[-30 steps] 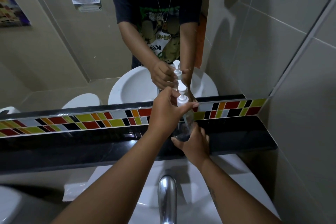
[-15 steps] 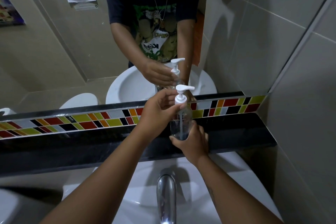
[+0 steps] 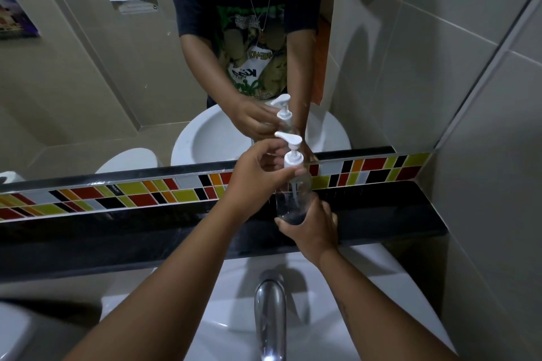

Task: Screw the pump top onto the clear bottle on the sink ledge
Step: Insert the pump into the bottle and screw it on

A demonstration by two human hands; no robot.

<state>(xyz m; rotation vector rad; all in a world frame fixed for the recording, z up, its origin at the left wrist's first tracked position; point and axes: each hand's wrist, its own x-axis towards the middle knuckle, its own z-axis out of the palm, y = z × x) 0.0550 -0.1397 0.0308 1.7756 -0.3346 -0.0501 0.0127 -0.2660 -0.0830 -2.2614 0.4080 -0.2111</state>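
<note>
The clear bottle [image 3: 293,196] stands upright on the black sink ledge [image 3: 396,214], in front of the mirror. The white pump top [image 3: 291,151] sits on its neck with the nozzle pointing left, and its dip tube runs down inside the bottle. My left hand [image 3: 255,173] pinches the pump's white collar between thumb and fingers. Around the bottle's base wraps my right hand [image 3: 312,226], holding it from the front and right.
A chrome faucet [image 3: 269,319] rises from the white basin [image 3: 381,302] just below the ledge. A band of coloured tiles [image 3: 117,196] runs under the mirror [image 3: 88,82], which reflects my hands and the bottle. A tiled wall [image 3: 484,155] closes the right side.
The pump's nozzle has swung from pointing right to pointing left as my left hand turned the collar. The right hand has kept its hold on the bottle's base.
</note>
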